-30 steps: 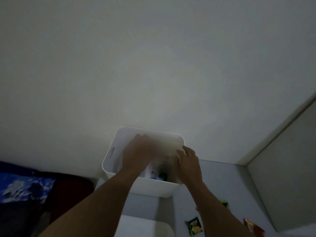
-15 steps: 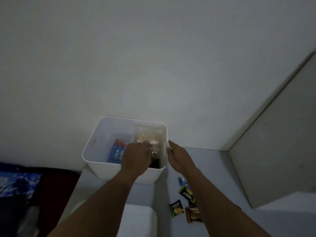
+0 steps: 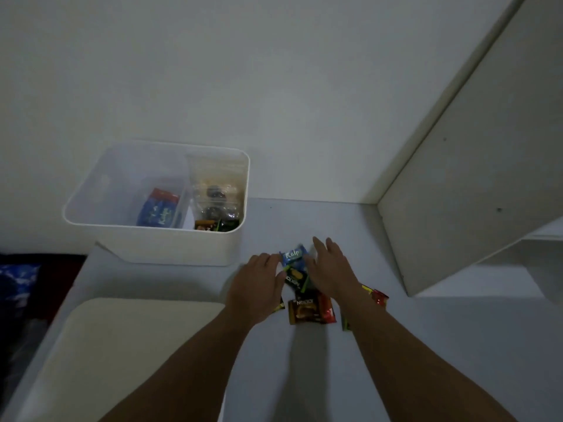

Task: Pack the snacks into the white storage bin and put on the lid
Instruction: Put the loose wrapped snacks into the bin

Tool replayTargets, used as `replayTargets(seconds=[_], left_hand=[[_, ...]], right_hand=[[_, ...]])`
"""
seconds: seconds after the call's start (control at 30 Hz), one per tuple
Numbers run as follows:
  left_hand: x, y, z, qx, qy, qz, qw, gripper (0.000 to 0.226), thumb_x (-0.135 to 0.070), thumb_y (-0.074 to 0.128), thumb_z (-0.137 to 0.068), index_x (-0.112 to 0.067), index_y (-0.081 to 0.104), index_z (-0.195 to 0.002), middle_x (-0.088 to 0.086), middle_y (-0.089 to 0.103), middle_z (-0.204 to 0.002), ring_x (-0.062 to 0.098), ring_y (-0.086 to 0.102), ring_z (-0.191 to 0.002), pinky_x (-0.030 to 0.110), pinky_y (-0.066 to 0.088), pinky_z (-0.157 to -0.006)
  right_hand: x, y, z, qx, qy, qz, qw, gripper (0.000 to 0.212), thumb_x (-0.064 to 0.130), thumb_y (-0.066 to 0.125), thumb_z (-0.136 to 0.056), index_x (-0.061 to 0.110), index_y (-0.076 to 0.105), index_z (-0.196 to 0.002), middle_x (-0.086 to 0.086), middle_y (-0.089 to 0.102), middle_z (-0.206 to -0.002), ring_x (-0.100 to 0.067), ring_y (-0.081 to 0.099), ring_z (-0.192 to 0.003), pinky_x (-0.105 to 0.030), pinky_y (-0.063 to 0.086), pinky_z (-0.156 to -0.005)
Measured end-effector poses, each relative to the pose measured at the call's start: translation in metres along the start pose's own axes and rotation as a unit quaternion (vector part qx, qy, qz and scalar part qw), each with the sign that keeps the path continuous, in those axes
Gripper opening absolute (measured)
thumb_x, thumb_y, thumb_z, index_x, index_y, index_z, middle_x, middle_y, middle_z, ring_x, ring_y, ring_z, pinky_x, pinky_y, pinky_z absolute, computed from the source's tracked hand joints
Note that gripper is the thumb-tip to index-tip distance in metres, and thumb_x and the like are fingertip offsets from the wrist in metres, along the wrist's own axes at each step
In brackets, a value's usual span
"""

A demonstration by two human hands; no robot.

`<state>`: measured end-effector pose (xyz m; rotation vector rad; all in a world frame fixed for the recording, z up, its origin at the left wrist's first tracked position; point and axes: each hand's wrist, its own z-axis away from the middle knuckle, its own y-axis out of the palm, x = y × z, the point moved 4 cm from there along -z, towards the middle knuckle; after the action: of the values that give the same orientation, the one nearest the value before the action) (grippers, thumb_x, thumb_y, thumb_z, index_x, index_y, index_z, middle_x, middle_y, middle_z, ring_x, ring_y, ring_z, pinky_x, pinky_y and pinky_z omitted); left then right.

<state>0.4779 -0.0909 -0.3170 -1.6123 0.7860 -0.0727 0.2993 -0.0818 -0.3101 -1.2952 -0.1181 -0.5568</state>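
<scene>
Gathering the loose snacks for the bin

Both my hands, left hand (image 3: 259, 281) and right hand (image 3: 330, 269), are spread open, gripping nothing, with the blue packet (image 3: 293, 257) and brown packet (image 3: 306, 310) between the fingers (image 3: 320, 248). I'd sweep inward together, scooping the pile whole, then lift to the bin (image 3: 170, 245) beyond my left fingers; the lid (image 3: 128, 345) waits beside that wrist.

Left hand (image 3: 259, 283): I hold it palm down, fingers curled | Right hand (image 3: 330, 268): palm down, fingers spread | Forearms: both extended forward, converging.
</scene>
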Motion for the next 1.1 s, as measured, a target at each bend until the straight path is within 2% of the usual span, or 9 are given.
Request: replayTargets(seconds=[0.17, 0.23, 0.3, 0.37, 0.47, 0.67, 0.83, 0.97, 1.1], left_hand=[[0.004, 0.074, -0.019, 0.047, 0.007, -0.028, 0.998, 0.061, -0.05, 0.028, -0.099, -0.016, 0.039, -0.148, 0.018, 0.041, -0.151, 0.037, 0.039, -0.139, 0.052, 0.037, -0.11], [0.008, 0.095, -0.021, 0.062, 0.022, -0.048, 0.997, 0.062, -0.054, 0.027, -0.098, -0.021, 0.036, -0.15, 0.016, 0.033, -0.157, 0.039, 0.033, -0.143, 0.058, 0.032, -0.111], [0.011, 0.106, -0.02, 0.053, 0.039, -0.075, 0.995, 0.059, -0.053, 0.033, -0.098, -0.025, 0.04, -0.149, 0.013, 0.035, -0.156, 0.038, 0.036, -0.14, 0.058, 0.031, -0.11], [0.01, 0.106, -0.021, 0.029, 0.045, -0.085, 0.995, 0.054, -0.048, 0.042, -0.096, -0.026, 0.044, -0.146, 0.012, 0.044, -0.15, 0.037, 0.042, -0.135, 0.054, 0.033, -0.108], [0.006, 0.094, -0.024, -0.031, 0.054, -0.084, 0.995, 0.045, -0.039, 0.049, -0.093, -0.026, 0.054, -0.136, 0.008, 0.06, -0.13, 0.032, 0.055, -0.116, 0.044, 0.043, -0.093], [0.009, 0.09, -0.026, -0.012, 0.011, -0.138, 0.99, 0.052, -0.04, 0.05, -0.09, -0.017, 0.053, -0.136, 0.006, 0.062, -0.112, 0.029, 0.057, -0.094, 0.04, 0.047, -0.07], [0.003, 0.09, -0.022, -0.018, -0.036, -0.134, 0.99, 0.037, -0.049, 0.055, -0.09, -0.016, 0.062, -0.105, 0.005, 0.056, -0.095, 0.021, 0.058, -0.072, 0.027, 0.036, -0.046], [0.004, 0.088, -0.024, -0.026, -0.025, -0.139, 0.99, 0.037, -0.049, 0.053, -0.09, -0.013, 0.062, -0.093, 0.005, 0.055, -0.081, 0.019, 0.053, -0.048, 0.024, 0.029, -0.042], [0.007, 0.084, -0.026, -0.027, -0.009, -0.119, 0.992, 0.039, -0.051, 0.05, -0.087, -0.013, 0.058, -0.082, 0.004, 0.053, -0.073, 0.024, 0.049, -0.042, 0.025, 0.031, -0.04]], right_hand=[[-0.051, 0.059, 0.0, 0.045, 0.009, 0.064, 0.997, 0.07, 0.076, 0.021, -0.09, 0.05, 0.001, -0.152, -0.009, -0.011, -0.164, -0.039, -0.013, -0.149, -0.064, -0.005, -0.114], [-0.06, 0.072, 0.0, 0.002, -0.007, 0.085, 0.996, 0.063, 0.07, 0.025, -0.094, 0.047, 0.014, -0.152, -0.01, 0.001, -0.165, -0.039, -0.005, -0.15, -0.064, -0.002, -0.115], [-0.063, 0.073, 0.0, -0.085, -0.031, 0.091, 0.992, 0.049, 0.055, 0.034, -0.099, 0.035, 0.042, -0.143, -0.014, 0.03, -0.156, -0.037, 0.021, -0.146, -0.06, 0.012, -0.115], [-0.064, 0.069, -0.002, -0.162, -0.061, 0.101, 0.98, 0.037, 0.045, 0.043, -0.097, 0.026, 0.058, -0.125, -0.01, 0.052, -0.135, -0.031, 0.043, -0.129, -0.051, 0.03, -0.109], [-0.065, 0.064, -0.007, -0.192, -0.068, 0.102, 0.974, 0.034, 0.043, 0.04, -0.096, 0.023, 0.061, -0.115, -0.005, 0.057, -0.123, -0.028, 0.048, -0.119, -0.045, 0.036, -0.1], [-0.057, 0.067, -0.006, -0.133, -0.09, 0.124, 0.979, 0.057, 0.062, 0.031, -0.095, 0.028, 0.046, -0.137, -0.007, 0.049, -0.13, -0.029, 0.043, -0.125, -0.053, 0.036, -0.104], [-0.049, 0.069, -0.004, -0.205, -0.112, 0.131, 0.963, 0.039, 0.044, 0.042, -0.095, 0.014, 0.064, -0.108, -0.008, 0.061, -0.098, -0.025, 0.056, -0.088, -0.038, 0.047, -0.071], [-0.044, 0.068, -0.005, -0.213, -0.12, 0.142, 0.959, 0.035, 0.039, 0.043, -0.094, 0.011, 0.063, -0.087, -0.004, 0.063, -0.07, -0.022, 0.059, -0.059, -0.029, 0.038, -0.046], [-0.038, 0.063, -0.006, -0.191, -0.121, 0.159, 0.961, 0.024, 0.034, 0.066, -0.086, 0.012, 0.061, -0.077, 0.0, 0.061, -0.056, -0.02, 0.056, -0.041, -0.024, 0.027, -0.041]])
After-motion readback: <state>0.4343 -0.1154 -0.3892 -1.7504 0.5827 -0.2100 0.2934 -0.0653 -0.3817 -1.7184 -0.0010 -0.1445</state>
